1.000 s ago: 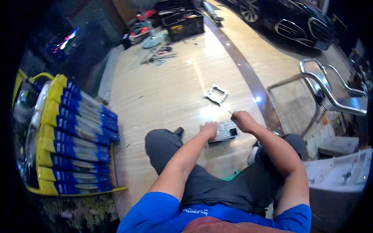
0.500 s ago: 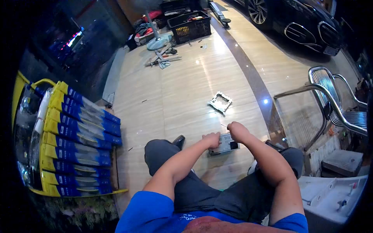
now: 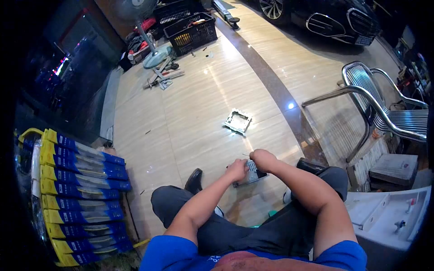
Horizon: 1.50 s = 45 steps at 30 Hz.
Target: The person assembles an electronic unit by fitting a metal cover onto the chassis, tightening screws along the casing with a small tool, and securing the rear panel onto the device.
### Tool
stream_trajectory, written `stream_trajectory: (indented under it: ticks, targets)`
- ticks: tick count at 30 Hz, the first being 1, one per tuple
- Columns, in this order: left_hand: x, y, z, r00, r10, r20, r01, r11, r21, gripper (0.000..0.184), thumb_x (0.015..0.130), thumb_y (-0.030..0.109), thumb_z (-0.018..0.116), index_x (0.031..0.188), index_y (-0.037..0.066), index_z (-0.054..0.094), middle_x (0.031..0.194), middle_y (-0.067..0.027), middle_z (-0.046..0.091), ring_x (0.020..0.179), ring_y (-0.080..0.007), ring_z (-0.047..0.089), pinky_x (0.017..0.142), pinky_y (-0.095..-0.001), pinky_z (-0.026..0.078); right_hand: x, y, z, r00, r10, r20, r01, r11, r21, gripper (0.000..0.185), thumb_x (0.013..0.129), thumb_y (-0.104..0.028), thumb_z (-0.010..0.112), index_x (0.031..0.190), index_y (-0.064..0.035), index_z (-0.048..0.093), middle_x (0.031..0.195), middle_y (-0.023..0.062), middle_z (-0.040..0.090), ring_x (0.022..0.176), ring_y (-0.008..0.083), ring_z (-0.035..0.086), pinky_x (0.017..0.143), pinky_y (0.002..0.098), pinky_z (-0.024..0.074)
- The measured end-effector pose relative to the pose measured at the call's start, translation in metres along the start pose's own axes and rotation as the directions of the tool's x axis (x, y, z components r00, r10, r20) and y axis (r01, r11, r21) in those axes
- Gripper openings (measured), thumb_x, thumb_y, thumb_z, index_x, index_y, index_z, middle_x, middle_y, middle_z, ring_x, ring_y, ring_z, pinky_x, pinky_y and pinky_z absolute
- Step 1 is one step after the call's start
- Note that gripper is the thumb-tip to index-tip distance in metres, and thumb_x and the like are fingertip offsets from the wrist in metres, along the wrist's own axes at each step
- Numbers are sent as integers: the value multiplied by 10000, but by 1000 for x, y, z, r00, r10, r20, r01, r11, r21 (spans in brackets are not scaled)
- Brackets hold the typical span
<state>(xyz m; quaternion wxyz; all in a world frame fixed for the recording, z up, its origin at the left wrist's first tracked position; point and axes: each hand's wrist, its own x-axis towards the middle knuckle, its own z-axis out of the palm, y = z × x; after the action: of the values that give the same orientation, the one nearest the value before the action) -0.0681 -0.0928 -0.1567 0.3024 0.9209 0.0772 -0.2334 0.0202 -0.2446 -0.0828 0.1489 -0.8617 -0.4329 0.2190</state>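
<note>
On the floor between my feet, a flat grey metal device casing (image 3: 251,174) with slots and a dark opening lies under my hands. My left hand (image 3: 238,170) grips its left side, the fingers bent over the top. My right hand (image 3: 264,160) is closed at the far right corner of the casing. From its fingers a thin metal shaft (image 3: 245,155) sticks out to the left; the rest of that tool is hidden in the fist. Just beyond my hands lies a square pale metal frame (image 3: 238,122) with an open middle.
A rack of blue-and-yellow packages (image 3: 83,194) stands at the left. At the right are a metal chair (image 3: 361,95) and a white sink (image 3: 384,212). Loose tools (image 3: 162,77), a fan (image 3: 156,58), black crates (image 3: 192,34) and a parked car (image 3: 325,20) are farther back.
The camera view has shifted, so floor objects sit farther left in the picture. Both hands stay at the casing, and the right fist still has the thin shaft.
</note>
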Motion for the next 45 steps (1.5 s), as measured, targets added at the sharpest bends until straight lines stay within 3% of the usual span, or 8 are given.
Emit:
stream_trajectory:
  ticks: [7,10,12,17,26,27,30,45]
  targets:
    - [3,-6,12,987,123,-99,-134,985,-110,370,889,245,605,1221,84,632,1162,-186,645,1089,-372,605,946,-442,483,-4,17,24,1000,-1,-7,1,1000,-18,176,777,-75,619,943,-22,648,920,209,664,917,388,640,792,469,516]
    - [12,-20,23,968,174,-180,-210,956,-204,346,901,320,604,1204,165,663,1170,-126,657,1110,-322,607,950,-441,478,-5,22,37,1000,7,-16,-7,1000,-5,172,782,-88,627,937,-19,648,921,217,664,918,396,638,794,471,512]
    - [7,-11,13,957,232,-174,-267,940,-215,330,889,239,622,1168,70,669,1117,-172,675,1071,-347,623,937,-409,485,-1,27,47,1000,15,-21,-15,1000,3,165,785,-95,631,928,-16,654,917,225,665,916,401,638,794,470,511]
    - [8,-11,10,983,140,-117,-168,947,-274,327,898,327,623,1164,148,691,1155,-128,669,1087,-325,622,934,-414,486,9,34,67,991,118,-69,-102,974,202,152,801,-146,631,855,-15,685,880,254,664,885,410,643,789,475,506]
    - [11,-15,15,997,37,-74,-56,959,-278,395,896,264,608,1237,64,624,1188,-200,649,1104,-343,622,971,-412,473,21,65,81,980,199,23,-200,980,17,183,793,-192,612,871,-58,710,877,215,679,848,384,662,785,467,518]
    - [27,-35,27,996,36,-87,-64,937,-343,385,897,248,615,1231,57,622,1189,-192,651,1101,-341,625,961,-414,478,18,55,61,974,224,-40,-219,972,89,172,736,-70,633,887,-45,712,929,208,690,872,372,675,778,452,539]
    - [2,-21,6,979,91,-183,-126,974,-190,384,896,224,620,1239,52,614,1202,-189,644,1126,-350,607,983,-404,467,3,50,40,967,209,-145,-193,975,113,174,756,-71,626,906,-33,707,921,213,690,887,367,672,800,430,534]
    - [-9,-30,3,983,0,-182,-28,988,-151,399,943,174,556,1319,41,551,1273,-197,611,1185,-336,587,1019,-393,454,-27,59,46,976,213,-37,-211,976,48,175,810,-85,573,915,-17,696,951,225,684,932,383,656,835,456,520]
